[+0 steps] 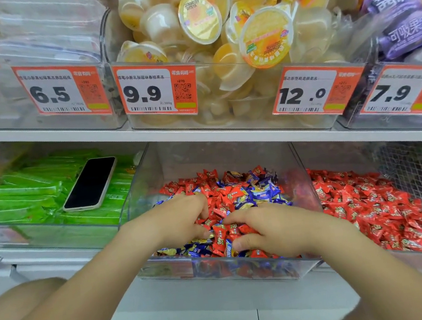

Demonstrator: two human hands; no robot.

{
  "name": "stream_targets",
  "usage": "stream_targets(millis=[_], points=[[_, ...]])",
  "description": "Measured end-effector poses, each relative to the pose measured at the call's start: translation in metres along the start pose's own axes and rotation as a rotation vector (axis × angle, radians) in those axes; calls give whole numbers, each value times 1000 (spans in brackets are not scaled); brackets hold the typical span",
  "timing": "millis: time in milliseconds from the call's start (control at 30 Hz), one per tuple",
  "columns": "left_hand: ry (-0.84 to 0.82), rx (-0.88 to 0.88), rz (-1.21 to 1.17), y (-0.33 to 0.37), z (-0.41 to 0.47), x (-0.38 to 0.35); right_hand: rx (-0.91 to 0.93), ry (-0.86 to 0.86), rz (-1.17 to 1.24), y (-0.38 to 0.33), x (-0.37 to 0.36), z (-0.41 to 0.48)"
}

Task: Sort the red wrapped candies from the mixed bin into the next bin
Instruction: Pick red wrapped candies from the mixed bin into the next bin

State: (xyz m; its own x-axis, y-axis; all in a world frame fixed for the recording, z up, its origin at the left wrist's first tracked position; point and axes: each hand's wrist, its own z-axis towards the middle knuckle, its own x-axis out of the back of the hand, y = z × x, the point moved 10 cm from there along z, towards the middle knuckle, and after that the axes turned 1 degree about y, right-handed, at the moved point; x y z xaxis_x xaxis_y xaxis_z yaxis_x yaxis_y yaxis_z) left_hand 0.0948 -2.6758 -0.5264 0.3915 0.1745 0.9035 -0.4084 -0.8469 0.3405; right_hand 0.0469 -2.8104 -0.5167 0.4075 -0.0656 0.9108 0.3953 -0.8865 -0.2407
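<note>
Your left hand (185,216) and right hand (274,229) were curled into the mixed bin (218,272), grip unclear; you needed only red candies (235,192), no blue candies (264,193).

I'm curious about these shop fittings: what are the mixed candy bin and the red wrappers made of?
The bin looks like clear, glossy hard plastic: candies show through its walls and its edges glint. The red wrappers seem to be thin shiny film, plastic or perhaps foil-backed: they are crinkled, with bright highlights.
</note>
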Motion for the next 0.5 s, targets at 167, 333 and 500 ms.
stream_targets(millis=[167,333,500], points=[[71,-59,-21,10,-1,12,-90,66,2,9,6,5],[219,-143,-93,24,-2,23,-49,142,77,10,17,7],[36,-233,-54,35,-1,-1,-29,400,272,18,54,-5]])
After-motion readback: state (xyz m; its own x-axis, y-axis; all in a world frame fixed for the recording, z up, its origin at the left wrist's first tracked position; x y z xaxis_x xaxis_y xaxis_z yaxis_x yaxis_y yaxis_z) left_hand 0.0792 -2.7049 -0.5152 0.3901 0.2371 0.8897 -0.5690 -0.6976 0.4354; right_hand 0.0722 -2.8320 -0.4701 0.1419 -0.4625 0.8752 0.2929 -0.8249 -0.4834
